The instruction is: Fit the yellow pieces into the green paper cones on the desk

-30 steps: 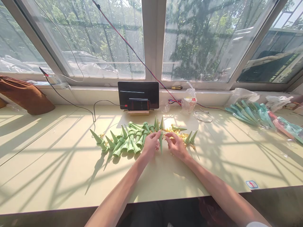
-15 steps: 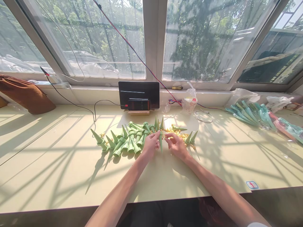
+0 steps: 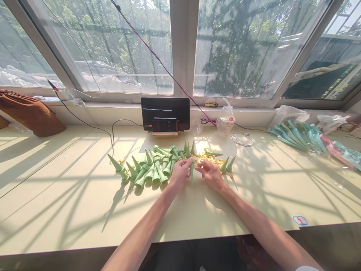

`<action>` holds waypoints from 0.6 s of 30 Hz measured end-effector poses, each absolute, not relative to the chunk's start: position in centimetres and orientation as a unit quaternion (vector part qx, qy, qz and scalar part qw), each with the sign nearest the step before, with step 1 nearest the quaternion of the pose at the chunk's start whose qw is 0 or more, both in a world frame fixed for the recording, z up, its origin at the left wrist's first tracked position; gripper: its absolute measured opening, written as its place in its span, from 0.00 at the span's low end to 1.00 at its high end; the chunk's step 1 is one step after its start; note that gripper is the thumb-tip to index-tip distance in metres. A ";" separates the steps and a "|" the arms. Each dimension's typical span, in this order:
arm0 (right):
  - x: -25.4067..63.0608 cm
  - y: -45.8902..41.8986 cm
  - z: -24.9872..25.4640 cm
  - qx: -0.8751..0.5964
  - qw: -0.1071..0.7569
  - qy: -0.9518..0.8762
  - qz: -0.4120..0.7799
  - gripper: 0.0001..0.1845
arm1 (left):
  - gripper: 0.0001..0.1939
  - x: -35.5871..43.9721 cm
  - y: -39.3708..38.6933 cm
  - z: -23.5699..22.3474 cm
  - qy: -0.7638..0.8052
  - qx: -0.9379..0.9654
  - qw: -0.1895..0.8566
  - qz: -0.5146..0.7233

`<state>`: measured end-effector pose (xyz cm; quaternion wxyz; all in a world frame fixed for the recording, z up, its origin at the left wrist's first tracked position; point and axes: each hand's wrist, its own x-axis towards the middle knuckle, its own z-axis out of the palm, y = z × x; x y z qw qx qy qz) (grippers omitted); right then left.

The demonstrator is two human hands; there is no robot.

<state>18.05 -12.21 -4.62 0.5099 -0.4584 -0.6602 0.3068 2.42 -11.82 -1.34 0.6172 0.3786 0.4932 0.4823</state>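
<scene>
My left hand (image 3: 180, 174) is closed on a green plastic spike (image 3: 192, 174), whose pointed end hangs down toward the table. Just to its right, my right hand (image 3: 211, 174) pinches a small yellow piece (image 3: 196, 165) close to the spike's upper end; its exact shape is hard to make out. Left of my hands lies a pile of similar green spikes (image 3: 155, 175), some lying flat and some with points up. Behind my right hand, small yellow parts (image 3: 218, 162) are spread in a loose heap.
A black tablet (image 3: 166, 107) with a phone (image 3: 165, 125) before it leans at the window sill. A plastic-wrapped cup (image 3: 225, 122) and coiled cable (image 3: 242, 139) stand to the right. Bagged teal strips (image 3: 299, 137) lie far right, a brown bag (image 3: 34, 113) far left.
The spike in my left hand has dipped slightly toward me. My right hand's fingers have shifted a little around the small yellow piece. The piles look the same.
</scene>
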 end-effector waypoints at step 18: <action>18.1 -12.6 -3.5 -0.466 0.467 -0.603 0.449 0.15 | 0.23 2.4 -12.4 -1.2 0.515 0.468 0.558 0.452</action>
